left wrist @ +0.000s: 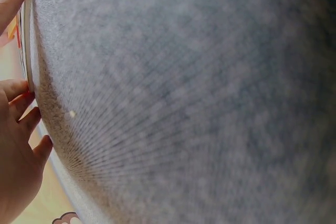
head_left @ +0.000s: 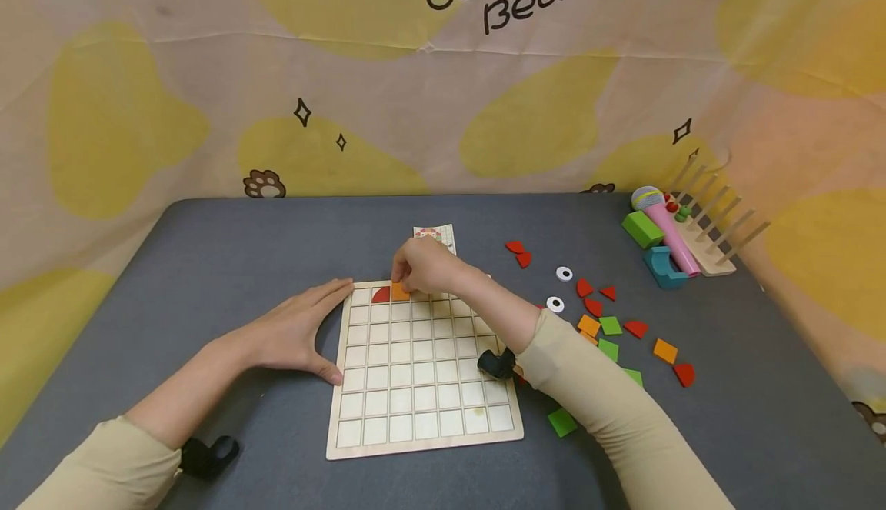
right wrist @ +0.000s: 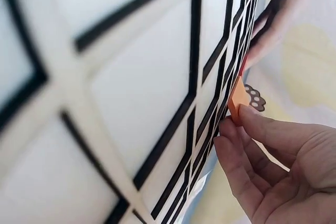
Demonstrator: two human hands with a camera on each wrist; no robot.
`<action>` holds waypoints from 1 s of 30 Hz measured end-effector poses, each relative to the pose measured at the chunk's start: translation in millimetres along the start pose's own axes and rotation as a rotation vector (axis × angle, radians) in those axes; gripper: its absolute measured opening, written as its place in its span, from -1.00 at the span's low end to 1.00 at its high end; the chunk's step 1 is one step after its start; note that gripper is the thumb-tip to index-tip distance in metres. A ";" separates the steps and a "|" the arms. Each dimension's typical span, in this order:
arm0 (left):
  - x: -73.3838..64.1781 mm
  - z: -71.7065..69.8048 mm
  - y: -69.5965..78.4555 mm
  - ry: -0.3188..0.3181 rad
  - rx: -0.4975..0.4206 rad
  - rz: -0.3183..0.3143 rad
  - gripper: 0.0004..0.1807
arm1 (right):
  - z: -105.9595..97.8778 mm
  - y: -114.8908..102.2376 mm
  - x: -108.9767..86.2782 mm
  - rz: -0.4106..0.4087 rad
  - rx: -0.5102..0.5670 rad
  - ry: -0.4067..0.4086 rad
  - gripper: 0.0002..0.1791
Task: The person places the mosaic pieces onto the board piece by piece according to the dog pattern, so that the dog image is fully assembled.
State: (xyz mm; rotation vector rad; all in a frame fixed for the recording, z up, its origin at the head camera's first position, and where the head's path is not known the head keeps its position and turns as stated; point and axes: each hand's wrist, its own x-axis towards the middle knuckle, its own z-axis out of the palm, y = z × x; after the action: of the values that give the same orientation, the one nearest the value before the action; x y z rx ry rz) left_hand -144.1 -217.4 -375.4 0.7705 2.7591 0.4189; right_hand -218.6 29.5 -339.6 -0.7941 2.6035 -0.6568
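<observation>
A square wooden grid board point(head_left: 424, 371) lies on the grey table, its cells pale and recessed. My left hand point(head_left: 294, 333) rests along the board's left side, thumb and fingertips at the edge and fingers spread. At the top row, my right hand point(head_left: 431, 265) pinches an orange square tile point(head_left: 400, 291) between thumb and fingers, over the third cell. In the right wrist view the orange tile point(right wrist: 239, 98) stands tilted at the fingertips. Beside it, a red quarter-round tile point(head_left: 381, 295) sits in the second cell of that row.
Right of the board lie scattered red, orange point(head_left: 665, 351) and green tiles point(head_left: 562, 422), plus white eye discs point(head_left: 564, 273). A printed card point(head_left: 446, 237) lies behind the board. At the back right are a pink toy microphone point(head_left: 667, 229), blocks point(head_left: 642, 229) and a pegged rack point(head_left: 716, 256).
</observation>
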 end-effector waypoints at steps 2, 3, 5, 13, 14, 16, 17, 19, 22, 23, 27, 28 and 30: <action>0.1 -0.2 -0.3 0.000 0.003 0.002 0.49 | 0.2 0.1 -0.1 0.006 -0.001 -0.002 -0.91; 0.1 -0.3 -0.4 0.001 0.004 0.003 0.49 | 0.2 0.1 -0.1 0.009 -0.001 -0.002 -0.92; 0.2 -0.6 -0.4 0.001 0.004 0.005 0.48 | 0.4 0.3 -0.2 0.013 0.000 -0.002 -0.93; -0.1 -0.7 -0.4 0.007 0.003 0.014 0.48 | 2.9 2.3 1.6 0.001 -0.009 0.004 -0.94; -0.2 -0.8 -0.4 0.007 0.003 0.015 0.48 | 3.5 2.7 2.0 0.000 -0.013 0.008 -0.93; -0.3 -0.8 -0.7 0.005 0.001 0.014 0.48 | 4.5 2.9 2.5 0.000 -0.023 0.016 -0.92; -0.4 -0.9 -0.8 0.004 0.000 0.013 0.48 | 4.9 2.8 2.9 -0.001 -0.030 0.020 -0.91; -0.5 -1.0 -1.0 0.001 0.000 0.009 0.48 | 5.2 2.0 3.1 0.003 -0.042 0.026 -0.90; -0.6 -0.9 -1.1 0.000 0.000 0.006 0.48 | 4.6 0.6 2.6 0.001 -0.048 0.023 -0.90; -0.6 -0.8 -1.2 0.001 0.002 0.006 0.48 | 4.0 0.5 2.3 -0.005 -0.050 0.023 -0.91; -0.3 -0.2 -1.1 0.005 0.003 0.008 0.48 | -2.1 3.7 0.0 -0.033 -0.056 0.038 -0.92; -0.1 -0.1 -1.1 0.006 0.003 0.009 0.49 | -5.6 5.1 -1.3 -0.036 -0.052 0.045 -0.91; 0.3 0.2 -1.2 0.007 0.004 0.010 0.49 | -13.9 10.2 -3.7 -0.023 -0.029 0.057 -0.89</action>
State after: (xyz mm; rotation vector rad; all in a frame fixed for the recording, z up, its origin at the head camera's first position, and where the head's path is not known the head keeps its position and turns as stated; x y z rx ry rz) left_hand -144.8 -218.2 -376.0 0.7851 2.7649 0.4187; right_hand -226.2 43.8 -332.6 -0.8265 2.6644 -0.6590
